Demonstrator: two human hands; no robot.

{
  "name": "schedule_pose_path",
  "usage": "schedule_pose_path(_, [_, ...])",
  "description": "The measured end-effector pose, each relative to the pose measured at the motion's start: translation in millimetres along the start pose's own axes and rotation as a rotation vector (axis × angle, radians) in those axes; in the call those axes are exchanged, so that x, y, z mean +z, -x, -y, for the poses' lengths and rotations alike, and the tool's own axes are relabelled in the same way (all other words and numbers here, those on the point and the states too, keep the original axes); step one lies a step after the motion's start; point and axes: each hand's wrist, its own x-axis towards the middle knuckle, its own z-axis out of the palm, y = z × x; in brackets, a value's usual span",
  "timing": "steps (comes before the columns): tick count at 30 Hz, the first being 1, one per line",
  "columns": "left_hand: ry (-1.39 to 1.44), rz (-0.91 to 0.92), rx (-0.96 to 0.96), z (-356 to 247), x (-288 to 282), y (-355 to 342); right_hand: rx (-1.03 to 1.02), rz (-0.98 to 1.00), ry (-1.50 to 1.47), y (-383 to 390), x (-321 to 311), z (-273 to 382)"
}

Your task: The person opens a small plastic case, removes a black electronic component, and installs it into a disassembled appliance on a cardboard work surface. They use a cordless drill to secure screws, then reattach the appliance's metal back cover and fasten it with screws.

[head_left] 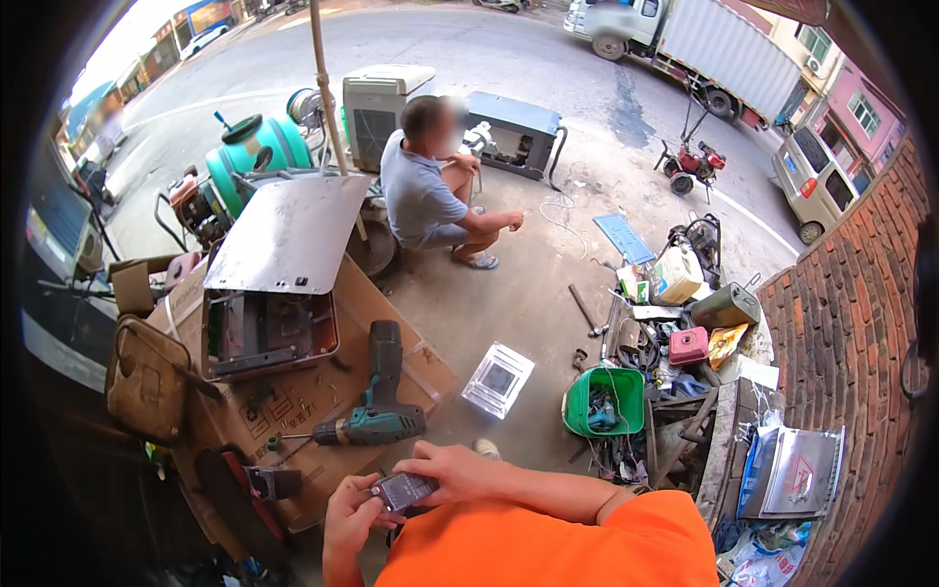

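Observation:
At the bottom centre, in front of an orange shirt, my left hand grips the near left end of a small dark phone-like device with a lit screen. My right hand comes from the right and holds the device's other end, fingers curled at its top edge. Just beyond my hands a teal and black cordless drill lies on a cardboard-covered work surface. Left of the drill, an open metal housing has its pale lid raised.
A person sits low beside grey machines. A white square plate lies on the ground. At right are a green bucket, piled tools and a brick wall. A truck and van stand on the road.

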Motion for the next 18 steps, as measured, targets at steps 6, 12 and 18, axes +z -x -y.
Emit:
schedule_pose_path(6, [-0.089, 0.093, -0.038, -2.0, 21.0, -19.2, 0.017, -0.033, 0.076, 18.1, -19.2, -6.4])
schedule_pose_path(12, [-0.152, 0.134, -0.08, -5.4, 38.9, -26.9, 0.037, 0.007, 0.164, 26.8, -38.9, -2.9])
schedule_pose_path(18, [-0.115, 0.125, -0.109, 3.8, 44.2, -28.2, 0.048, 0.064, 0.3, 27.8, -51.5, 4.0])
